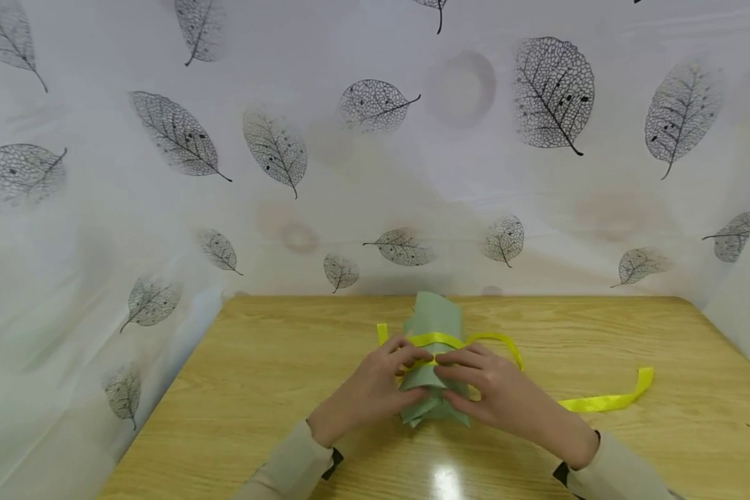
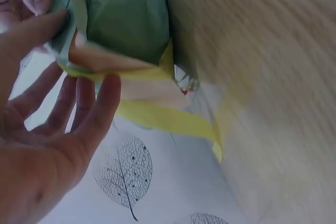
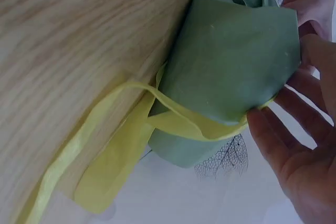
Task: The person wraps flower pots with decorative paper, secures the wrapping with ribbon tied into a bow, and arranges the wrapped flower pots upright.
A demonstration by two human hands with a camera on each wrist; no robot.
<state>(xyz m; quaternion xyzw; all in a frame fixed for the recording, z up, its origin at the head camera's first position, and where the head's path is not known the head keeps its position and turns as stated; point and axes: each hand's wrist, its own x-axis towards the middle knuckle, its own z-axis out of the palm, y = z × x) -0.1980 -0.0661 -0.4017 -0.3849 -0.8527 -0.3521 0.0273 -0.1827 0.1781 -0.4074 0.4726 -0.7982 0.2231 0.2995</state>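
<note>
One green paper bundle (image 1: 437, 316) is gripped on worktop (image 1: 256, 389) by curled fingers of left hand (image 1: 373, 389) and right hand (image 1: 500, 389); yellow ribbon (image 1: 437, 339) across it is touched.

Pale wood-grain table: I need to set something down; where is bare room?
The pale wood-grain table is bare from its left edge to the left hand, and beyond the flat yellow ribbon toward the right edge. Crowded: the middle, with green paper bundle, ribbon, left hand and right hand.

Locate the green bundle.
In the head view, the green bundle lies just right of centre on the table, between the left hand and right hand.
</note>
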